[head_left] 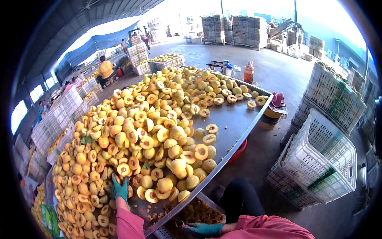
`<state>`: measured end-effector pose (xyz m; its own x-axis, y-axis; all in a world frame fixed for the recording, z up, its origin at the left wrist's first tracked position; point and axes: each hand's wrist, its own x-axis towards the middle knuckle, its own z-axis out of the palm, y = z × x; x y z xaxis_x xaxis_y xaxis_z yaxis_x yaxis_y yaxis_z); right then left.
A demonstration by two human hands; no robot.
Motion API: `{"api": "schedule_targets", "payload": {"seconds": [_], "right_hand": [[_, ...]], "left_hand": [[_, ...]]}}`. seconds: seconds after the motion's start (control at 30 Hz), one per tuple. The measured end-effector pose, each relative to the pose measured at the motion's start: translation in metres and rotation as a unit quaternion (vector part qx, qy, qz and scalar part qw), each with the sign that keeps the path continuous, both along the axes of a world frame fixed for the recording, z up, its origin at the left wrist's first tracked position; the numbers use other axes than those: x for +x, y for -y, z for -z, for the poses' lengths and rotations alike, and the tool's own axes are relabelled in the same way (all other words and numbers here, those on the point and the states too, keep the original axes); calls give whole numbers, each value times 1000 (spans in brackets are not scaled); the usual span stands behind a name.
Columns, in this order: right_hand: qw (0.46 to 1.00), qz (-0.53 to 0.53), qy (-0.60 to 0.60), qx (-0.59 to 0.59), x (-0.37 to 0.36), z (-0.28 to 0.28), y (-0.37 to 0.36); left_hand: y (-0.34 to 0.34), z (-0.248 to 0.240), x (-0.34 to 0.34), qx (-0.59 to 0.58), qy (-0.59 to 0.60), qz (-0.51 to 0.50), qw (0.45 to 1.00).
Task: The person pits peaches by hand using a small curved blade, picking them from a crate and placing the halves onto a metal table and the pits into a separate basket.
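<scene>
A large heap of halved yellow peaches (151,131) covers much of a metal table (234,115), several with red-brown pit hollows facing up. My left hand (119,189), in a teal glove, reaches into the near side of the heap. Its thumb and fingers are apart against the fruit, and no peach is clearly gripped. Low over a crate of brown pits and scraps (205,211), my right hand (203,230), also gloved in teal, is closed round a small tool with a metal loop (179,223) at its tip. The tool's handle is hidden in the glove.
White plastic crates (318,159) stand stacked on the right. A red basin (238,152) shows under the table edge, and a bucket (269,119) stands by its far right corner. Bottles (248,72) are beyond the table. A person in yellow (106,69) sits at far left.
</scene>
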<state>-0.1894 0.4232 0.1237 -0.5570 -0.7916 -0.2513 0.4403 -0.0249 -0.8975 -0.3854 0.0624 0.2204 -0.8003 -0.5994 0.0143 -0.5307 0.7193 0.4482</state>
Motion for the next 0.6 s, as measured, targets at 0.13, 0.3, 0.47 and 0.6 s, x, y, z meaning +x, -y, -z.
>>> {"api": "schedule_targets", "payload": {"seconds": [0.13,0.3,0.47,0.6], "right_hand": [[994,-36,41,-91,8,20,11],[994,-82,-53,53,7,-45,7],[970,-53,-236,-6,18,-6,0],[970,-49,-235,-26,20,-46,-14]], "left_hand": [[-18,-7,35,-109,-28,76,991],[-40,-3,87,-96,-56,264,958],[-63,-24,130,218,-142,211,942],[-106,-73,181,510,-317,154,785]]}}
